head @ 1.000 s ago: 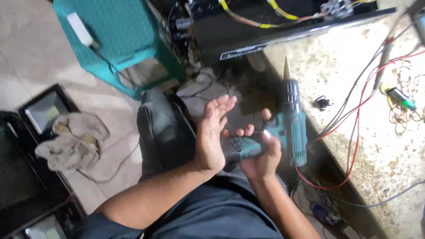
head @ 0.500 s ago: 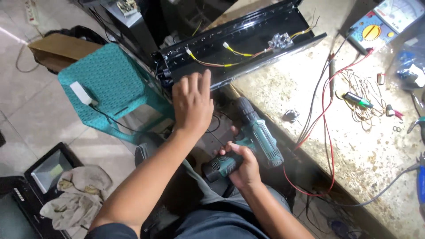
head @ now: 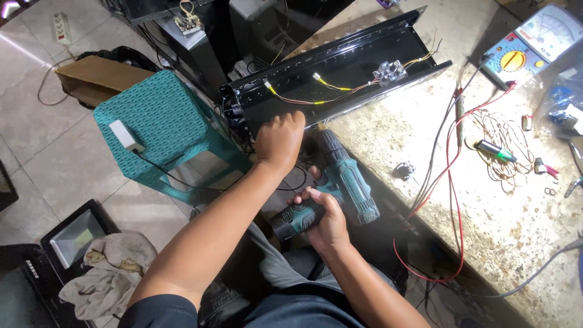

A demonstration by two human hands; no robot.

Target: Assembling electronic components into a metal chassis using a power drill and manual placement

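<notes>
Compared with the two earlier views, the left hand (head: 279,141) has left the drill, travelled forward and now rests closed on the near end of the long black metal housing (head: 340,70), gripping its edge. The right hand (head: 325,220) remains clamped around the handle of the green cordless drill (head: 340,185), whose nose now points at the housing end just beside the left hand instead of standing upright in front of the torso. The hands are therefore apart: one steadies the housing, the other aims the tool, which suggests a fastening step at that end. Yellow and red leads (head: 316,91) run inside the housing to a small terminal block (head: 390,71). The housing lies on a speckled stone bench (head: 504,231) with red and black test leads (head: 452,182) and an analogue multimeter (head: 531,45). On the tiled floor stand a teal plastic stool (head: 161,127), a cardboard box (head: 97,79) and a rag (head: 109,282).
</notes>
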